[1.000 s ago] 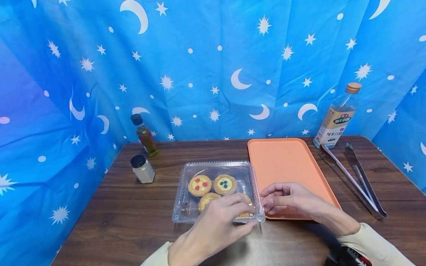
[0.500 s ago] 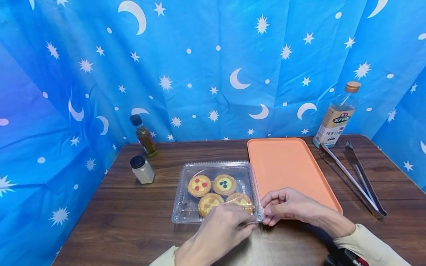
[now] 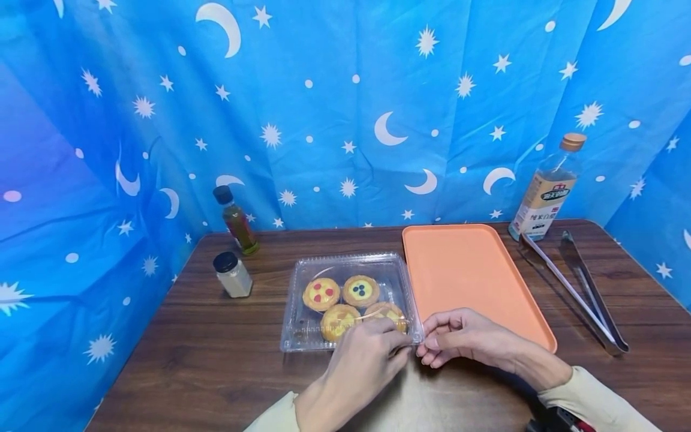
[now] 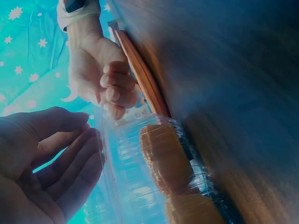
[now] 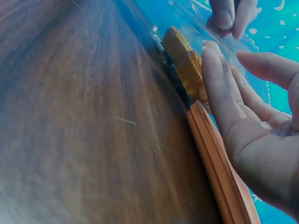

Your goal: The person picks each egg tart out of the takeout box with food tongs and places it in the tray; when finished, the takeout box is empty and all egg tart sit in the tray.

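A clear plastic clamshell box point(image 3: 308, 343) lies on the table, lid down, with several egg tarts point(image 3: 322, 294) inside. Two of the tarts carry red or dark berry toppings. At the front right edge of the lid, my left hand point(image 3: 361, 363) pinches the rim between thumb and fingertips; the left wrist view shows these tips meeting at the clear edge. My right hand point(image 3: 475, 342) is at the box's front right corner, its thumb and bent fingers about the rim. In the right wrist view, tart crusts point(image 5: 184, 56) show through the box wall beside the fingers.
An orange tray point(image 3: 459, 264) lies against the box's right side, partly under my right hand. Metal tongs point(image 3: 580, 294) rest farther right, before a tall vinegar bottle point(image 3: 545, 198). Back left stand a small oil bottle point(image 3: 237, 225) and a black-capped shaker point(image 3: 233, 277).
My right hand has come off the tray's edge onto the box corner. The box has shifted slightly away from the front, and my left hand has moved right along its rim.
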`<state>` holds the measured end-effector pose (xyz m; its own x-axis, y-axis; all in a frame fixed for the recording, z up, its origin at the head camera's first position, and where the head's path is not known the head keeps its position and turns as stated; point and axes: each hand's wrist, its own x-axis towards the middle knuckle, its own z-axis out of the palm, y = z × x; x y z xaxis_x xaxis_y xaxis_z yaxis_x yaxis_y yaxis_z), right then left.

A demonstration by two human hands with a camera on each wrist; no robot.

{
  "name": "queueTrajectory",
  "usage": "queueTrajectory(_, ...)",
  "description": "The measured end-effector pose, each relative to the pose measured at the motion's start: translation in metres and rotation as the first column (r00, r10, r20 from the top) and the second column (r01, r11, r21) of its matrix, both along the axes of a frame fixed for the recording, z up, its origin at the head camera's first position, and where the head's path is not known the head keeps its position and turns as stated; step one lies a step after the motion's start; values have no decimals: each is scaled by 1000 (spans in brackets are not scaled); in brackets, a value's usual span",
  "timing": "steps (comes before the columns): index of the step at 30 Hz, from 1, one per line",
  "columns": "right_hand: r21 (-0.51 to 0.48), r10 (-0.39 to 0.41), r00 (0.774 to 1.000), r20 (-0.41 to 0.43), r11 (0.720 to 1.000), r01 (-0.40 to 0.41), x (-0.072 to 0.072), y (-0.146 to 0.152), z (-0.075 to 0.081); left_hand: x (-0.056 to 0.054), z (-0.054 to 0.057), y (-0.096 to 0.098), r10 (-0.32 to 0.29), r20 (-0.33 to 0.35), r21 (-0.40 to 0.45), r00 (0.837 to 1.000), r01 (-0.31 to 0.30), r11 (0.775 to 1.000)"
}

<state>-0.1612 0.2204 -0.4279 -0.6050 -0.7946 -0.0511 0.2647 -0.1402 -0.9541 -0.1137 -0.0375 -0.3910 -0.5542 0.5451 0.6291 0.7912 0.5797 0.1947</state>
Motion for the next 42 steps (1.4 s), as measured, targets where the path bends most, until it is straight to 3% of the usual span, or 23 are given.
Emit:
queueTrajectory(6,36,-72,997,3,997,72,3,-6,0,-4,-3,2,41,-41,-7,998,-42,999)
queueTrajectory(15,-36,-120,992,-44,992,118,8,-15,-1,-7,-6,3,97,-111,-36,989,-101,994)
queueTrajectory(20,-15,-185,982,-39,983,184,11,-20,0,-9,-6,6,125,-162,-52,979,-135,989)
queueTrajectory(26,17,-257,965,-52,966,258,13,-25,0,-9,-6,11,189,-218,-119,958,-218,969)
queueTrajectory(31,36,-292,953,-78,955,295,15,-28,0,-9,-7,14,218,-226,-137,949,-252,958)
queueTrajectory(42,58,-334,936,-111,938,341,18,-32,1,-7,-5,13,220,-226,-151,949,-258,954)
